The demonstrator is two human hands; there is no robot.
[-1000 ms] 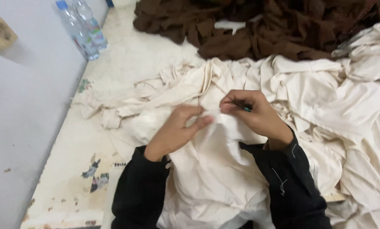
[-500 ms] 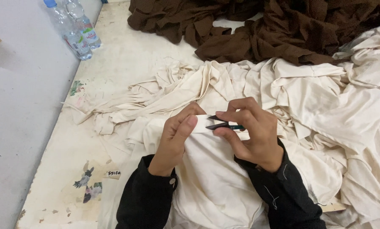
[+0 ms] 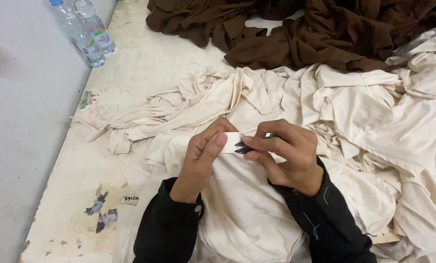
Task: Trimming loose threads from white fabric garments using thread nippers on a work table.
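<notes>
Left of the white label (image 3: 233,141), the left hand (image 3: 204,155) pinches its near end with thumb and finger; the label runs crosswise; right of it, the right hand (image 3: 285,155) grips small dark snips (image 3: 242,148) touching it, over cream cloth (image 3: 247,214) on a worn table (image 3: 81,175); bottles (image 3: 84,31) well beyond.

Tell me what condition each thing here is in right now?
left hand: pinching a white fabric strip
right hand: gripping small dark snips at the strip
cream garment: bunched under both hands
brown cloth: heaped, crumpled
plastic bottles: capped, lying at the table edge
</notes>
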